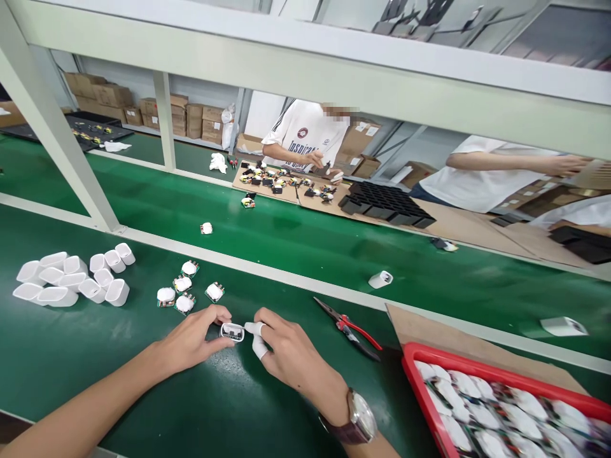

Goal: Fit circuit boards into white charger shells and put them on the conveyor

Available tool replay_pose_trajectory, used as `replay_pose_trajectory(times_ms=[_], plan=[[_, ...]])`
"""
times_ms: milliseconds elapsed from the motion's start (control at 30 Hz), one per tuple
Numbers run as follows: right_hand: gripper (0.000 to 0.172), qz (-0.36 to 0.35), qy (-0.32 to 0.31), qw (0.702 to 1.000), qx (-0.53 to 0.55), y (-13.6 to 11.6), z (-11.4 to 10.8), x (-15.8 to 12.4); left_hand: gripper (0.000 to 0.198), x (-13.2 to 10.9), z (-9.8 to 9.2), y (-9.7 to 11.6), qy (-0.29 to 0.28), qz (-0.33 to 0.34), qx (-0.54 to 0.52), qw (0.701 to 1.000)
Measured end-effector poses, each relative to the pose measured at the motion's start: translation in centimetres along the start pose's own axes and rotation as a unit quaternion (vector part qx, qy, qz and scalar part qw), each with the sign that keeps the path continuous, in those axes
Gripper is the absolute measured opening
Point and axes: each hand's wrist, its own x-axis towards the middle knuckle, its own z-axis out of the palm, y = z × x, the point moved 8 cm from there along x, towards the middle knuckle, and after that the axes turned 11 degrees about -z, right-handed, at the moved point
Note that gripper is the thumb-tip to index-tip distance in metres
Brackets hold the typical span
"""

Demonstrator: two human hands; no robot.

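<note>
My left hand (200, 334) is closed around a small white plastic housing (233, 338), gripping it between thumb and fingers. The housing's open end faces me, and a circuit board with dark parts shows inside. My right hand (286, 346), with white finger cots on two fingers, is curled against the housing's right edge. Just beyond my hands lie several circuit boards with white padding (185, 284). A cluster of white housings (71, 280), open ends showing, sits to the left. Pliers with red and black handles (347, 326) rest to the right of my right hand.
A red tray (415, 381) full of padded boards stands at the right on cardboard. Beyond a pale rail, a green belt (296, 248) carries a few boards and housings. Across it, co-workers (305, 137) handle parts near black trays (386, 202). A metal post (71, 127) rises at left.
</note>
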Motion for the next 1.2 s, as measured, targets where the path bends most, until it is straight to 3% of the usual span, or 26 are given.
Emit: replay_pose_trajectory(times_ms=[100,200,300,367,433,533,633,733,833,933,1033,1100,1133,1200], plan=[[0.023,0.027,-0.026,0.999,0.013,0.4,0.5,0.4,0.031,0.0,0.0,0.0,0.004,0.007,0.004,1.000],[0.023,0.044,-0.053,0.997,0.042,0.9,-0.4,0.3,0.032,-0.1,0.0,-0.1,0.006,0.007,0.013,1.000],[0.026,0.079,0.005,0.994,0.081,2.7,-2.1,-0.7,0.033,-0.3,-0.3,0.2,0.014,0.029,0.030,0.999],[0.028,0.111,0.067,0.989,0.074,4.6,-2.7,-1.9,0.034,-0.5,-0.5,1.2,0.022,0.084,0.051,0.995],[0.028,0.136,0.098,0.985,0.039,6.2,-1.9,-3.2,0.030,-0.9,-0.6,2.4,0.031,0.156,0.079,0.984],[0.029,0.152,0.088,0.984,-0.018,7.8,0.4,-4.4,0.020,-1.4,-0.5,3.6,0.036,0.229,0.110,0.967],[0.031,0.149,0.070,0.984,-0.062,8.0,1.8,-4.8,0.021,-1.9,-0.4,4.4,0.059,0.264,0.112,0.956],[0.030,0.143,0.071,0.983,-0.088,7.4,1.6,-5.0,0.016,-2.2,-0.2,5.2,0.082,0.272,0.123,0.951],[0.031,0.135,0.075,0.983,-0.097,6.6,1.1,-5.0,0.013,-1.3,0.1,5.2,0.061,0.214,0.090,0.971],[0.033,0.130,0.060,0.984,-0.110,6.2,1.2,-4.9,0.016,0.6,-0.5,3.1,0.036,0.035,-0.111,0.992],[0.035,0.158,0.005,0.977,-0.140,6.8,1.6,-5.2,0.029,1.3,-0.1,0.4,0.009,-0.155,-0.347,0.925],[0.035,0.186,-0.023,0.970,-0.156,7.4,1.5,-5.6,0.036,1.4,-0.1,-0.1,0.000,-0.203,-0.406,0.891],[0.034,0.198,-0.026,0.967,-0.160,7.6,1.3,-5.7,0.038,1.7,-0.4,-0.1,0.002,-0.206,-0.406,0.890],[0.032,0.205,-0.013,0.965,-0.161,7.5,0.8,-5.8,0.040,3.0,-1.9,0.1,0.020,-0.184,-0.344,0.920]])
